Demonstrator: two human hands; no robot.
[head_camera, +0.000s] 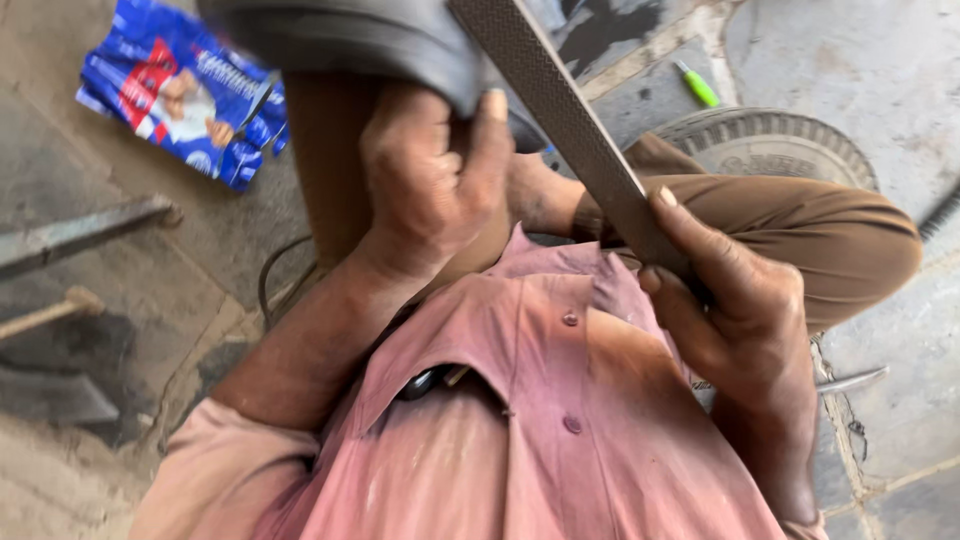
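Head view: the left hand (430, 180) has its grip closed on the edge of a dark rubber tube (350, 40) at twelve o'clock. The right hand (735, 310), at three o'clock, grips a long flat metal file (560, 110) that slants up across the tube.

A blue printed packet (185, 90) lies on the floor at ten o'clock.

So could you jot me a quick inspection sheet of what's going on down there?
Surface: grey concrete floor, dusty and cracked.
Job's things: flat metal file laid across dark rubber piece.
Clutter: blue packet, green lighter, wooden handle, tyre.
Grippers: left hand grips the rubber; right hand holds the file's lower end.
Cables: thin dark wire beside the knee.
Surroundings: metal bar on the floor.
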